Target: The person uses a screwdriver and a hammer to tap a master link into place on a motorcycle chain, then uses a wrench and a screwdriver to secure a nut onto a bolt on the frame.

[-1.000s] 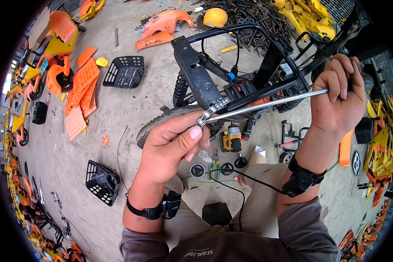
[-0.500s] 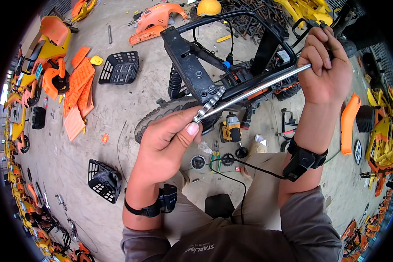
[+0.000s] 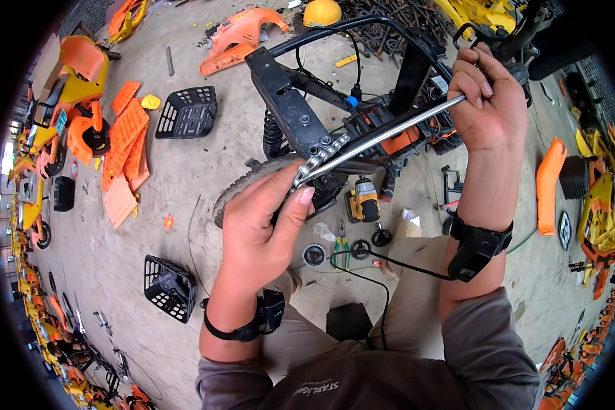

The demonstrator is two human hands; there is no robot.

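My left hand (image 3: 260, 222) pinches a short length of metal roller chain (image 3: 321, 157) between thumb and fingers; its free end slants up toward the bolts of a black vehicle frame (image 3: 277, 96). In my right hand (image 3: 488, 106), fingers wrap round a long-shafted screwdriver (image 3: 389, 134), its handle mostly hidden in the fist. The bright shaft runs down to the left, and its tip meets the chain beside my left fingers. Behind my left hand, below the frame, is a black tyre (image 3: 242, 191).
Beneath the frame stand a yellow-black power drill (image 3: 363, 200), green-handled pliers (image 3: 342, 247) and toothed sprockets (image 3: 360, 249). Black baskets (image 3: 186, 111) and orange panels (image 3: 126, 147) lie left. A dark cable (image 3: 417, 263) runs from my right wristband across my lap.
My right hand has shifted left and slightly down with the screwdriver. My left hand's thumb and fingers have spread a little, still holding the chain, which sits slightly lower left.
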